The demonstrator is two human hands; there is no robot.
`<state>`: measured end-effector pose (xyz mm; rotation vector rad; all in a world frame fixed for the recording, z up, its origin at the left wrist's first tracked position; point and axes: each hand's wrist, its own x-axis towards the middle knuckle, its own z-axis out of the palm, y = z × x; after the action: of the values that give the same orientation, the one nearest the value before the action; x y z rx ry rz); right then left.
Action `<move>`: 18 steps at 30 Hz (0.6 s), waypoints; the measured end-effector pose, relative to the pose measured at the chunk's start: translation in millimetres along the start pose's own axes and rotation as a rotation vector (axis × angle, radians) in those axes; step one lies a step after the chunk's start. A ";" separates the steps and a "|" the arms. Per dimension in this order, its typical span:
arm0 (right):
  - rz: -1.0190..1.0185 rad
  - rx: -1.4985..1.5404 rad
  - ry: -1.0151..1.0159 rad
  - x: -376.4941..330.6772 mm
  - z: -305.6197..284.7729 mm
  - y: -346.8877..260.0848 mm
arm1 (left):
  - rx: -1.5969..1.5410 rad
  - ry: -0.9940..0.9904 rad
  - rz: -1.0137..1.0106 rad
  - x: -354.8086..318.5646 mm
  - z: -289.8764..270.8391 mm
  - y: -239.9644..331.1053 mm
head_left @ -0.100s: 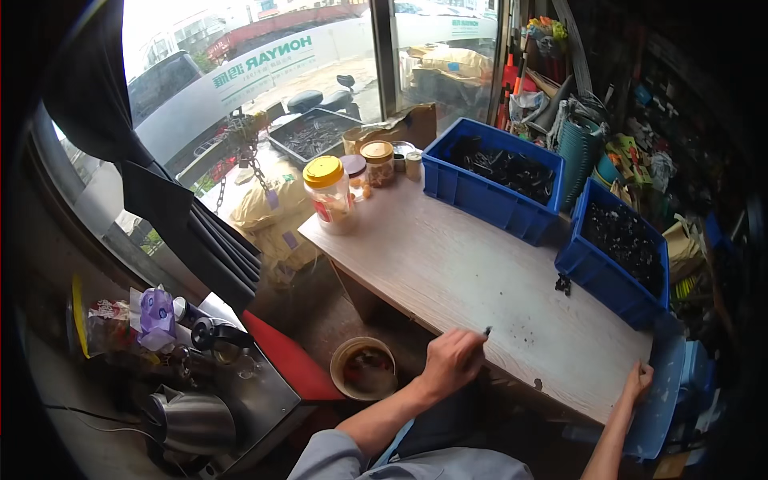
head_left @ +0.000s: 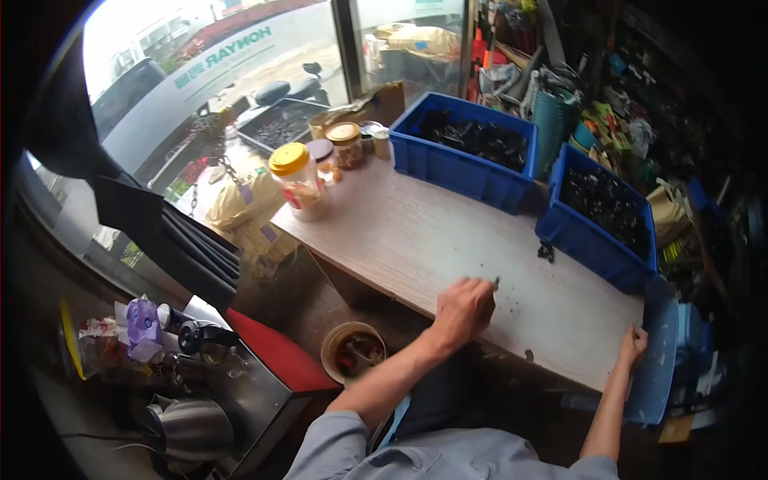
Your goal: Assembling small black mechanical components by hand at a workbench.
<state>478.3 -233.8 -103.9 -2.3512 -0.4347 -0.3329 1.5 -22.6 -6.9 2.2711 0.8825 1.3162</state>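
Note:
My left hand [head_left: 466, 312] is closed above the near edge of the pale wooden table [head_left: 400, 216]. Between its fingertips sticks out a small dark piece [head_left: 497, 282], too small to name. At the table's right end is my right hand [head_left: 633, 346], also closed, beside a light-blue plastic tray [head_left: 661, 352]. Whatever its fingers hold, if anything, is hidden. Dark crumbs [head_left: 512, 306] lie on the tabletop just beyond my left hand. A small black cluster [head_left: 546, 252] sits against the nearer blue bin [head_left: 592, 250], which holds many small black parts.
Another blue bin [head_left: 456, 180] of black parts stands farther back. Jars, one with a yellow lid [head_left: 289, 158], occupy the table's far left corner. On the floor is a bucket [head_left: 328, 356]. A metal-topped stand at left carries a kettle [head_left: 192, 428].
The whole view has shifted, so the table appears higher in the picture. My left hand has moved slightly farther over the table with the dark piece. My right hand stays at the table's end.

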 end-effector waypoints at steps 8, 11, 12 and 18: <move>0.084 -0.112 0.027 -7.1 -32.3 -71.6 | 0.246 -0.310 0.037 70.0 111.4 -9.6; 0.095 -0.128 0.028 -5.5 -40.1 -64.8 | 0.246 -0.316 0.048 78.4 125.1 -3.6; 0.096 -0.127 0.027 -7.1 -41.4 -67.4 | 0.247 -0.317 0.049 78.2 126.2 -3.9; 0.142 -0.151 -0.003 -15.7 -48.1 -84.4 | 0.132 -0.157 -0.019 72.9 117.0 -11.2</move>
<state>424.9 -212.2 -24.1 -2.5137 -0.2494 -0.3036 126.2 34.4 -25.1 2.4209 0.9581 1.0824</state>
